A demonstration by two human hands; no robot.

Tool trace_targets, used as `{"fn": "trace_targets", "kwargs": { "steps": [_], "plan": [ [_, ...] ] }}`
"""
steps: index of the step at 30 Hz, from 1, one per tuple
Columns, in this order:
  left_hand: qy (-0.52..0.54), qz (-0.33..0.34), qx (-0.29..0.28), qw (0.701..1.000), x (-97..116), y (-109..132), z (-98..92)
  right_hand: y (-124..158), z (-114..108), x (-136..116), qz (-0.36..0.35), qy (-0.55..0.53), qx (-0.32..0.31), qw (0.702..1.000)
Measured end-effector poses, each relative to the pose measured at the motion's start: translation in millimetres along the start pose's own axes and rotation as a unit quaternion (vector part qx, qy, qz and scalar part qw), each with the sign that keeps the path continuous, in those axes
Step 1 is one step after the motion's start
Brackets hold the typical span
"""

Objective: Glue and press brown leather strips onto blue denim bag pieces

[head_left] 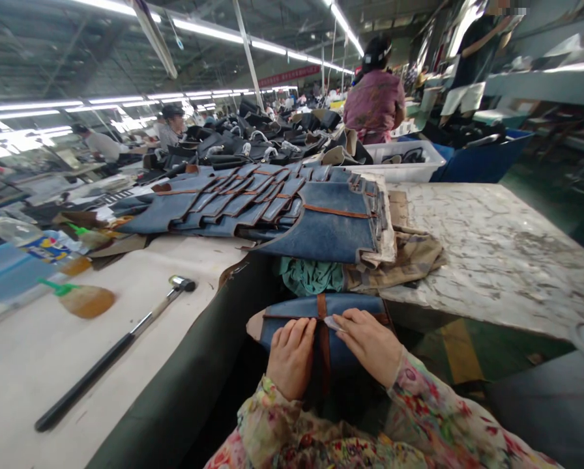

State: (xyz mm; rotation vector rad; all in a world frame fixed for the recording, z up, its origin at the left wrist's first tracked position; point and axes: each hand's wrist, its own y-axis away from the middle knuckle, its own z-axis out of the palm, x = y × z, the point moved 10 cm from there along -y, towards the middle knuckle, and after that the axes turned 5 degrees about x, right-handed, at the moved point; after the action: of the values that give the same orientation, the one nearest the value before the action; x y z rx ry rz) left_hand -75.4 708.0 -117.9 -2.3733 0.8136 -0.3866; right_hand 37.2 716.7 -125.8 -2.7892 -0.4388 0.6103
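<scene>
A blue leather panel [292, 306] with brown straps crossing it lies low in front of me, over my lap. Its left end shows a pale, rounded tip. My left hand [292, 357] holds the panel with bent fingers, the fingertips along the lengthwise brown strap; the thumb is hidden. On the other side of the crossing strap, my right hand [370, 344] pinches a small white piece [333, 324], perhaps cloth, against the panel near the seam. Just beyond the panel sits a crumpled green cloth [311, 276].
A stack of similar blue panels [335, 215] lies ahead on a worn table [478, 247]. To the left, a hammer [150, 319] and a squeeze bottle of amber liquid [87, 301] rest on a pale worktop [23, 365]. A person [375, 98] sits beyond, near a white bin [409, 170].
</scene>
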Motion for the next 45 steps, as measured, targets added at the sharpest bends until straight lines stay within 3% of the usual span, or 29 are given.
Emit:
{"fn": "trace_targets", "kwargs": {
  "steps": [6, 9, 16, 20, 26, 34, 39, 45],
  "plan": [
    [0.036, -0.068, -0.056, 0.995, -9, -14, 11.1, -13, 7, 2, -0.002, -0.064, -0.067, 0.996],
    [0.045, -0.061, -0.084, 0.994, -6, -21, 16.9, -18, 7, -1, -0.009, -0.045, -0.094, 0.994],
    [0.067, 0.026, -0.074, 0.995, 6, -12, 15.1, -11, 6, -10, -0.017, 0.027, -0.071, 0.997],
    [0.070, 0.016, -0.054, 0.996, 4, -10, 15.0, -11, 9, -16, -0.018, 0.087, -0.044, 0.995],
    [0.079, -0.014, -0.060, 0.995, -2, -13, 18.4, -24, 22, -19, -0.015, 0.168, -0.073, 0.983],
    [0.087, -0.018, -0.056, 0.994, -7, -4, 12.4, -28, 15, -19, -0.078, 0.067, -0.005, 0.995],
    [0.045, -0.047, -0.040, 0.997, -27, 7, 0.7, -26, 11, -30, -0.128, 0.004, -0.023, 0.991],
    [0.024, -0.044, -0.061, 0.997, -36, 12, 1.5, -31, 25, -44, -0.138, -0.002, -0.023, 0.990]
  ]
}}
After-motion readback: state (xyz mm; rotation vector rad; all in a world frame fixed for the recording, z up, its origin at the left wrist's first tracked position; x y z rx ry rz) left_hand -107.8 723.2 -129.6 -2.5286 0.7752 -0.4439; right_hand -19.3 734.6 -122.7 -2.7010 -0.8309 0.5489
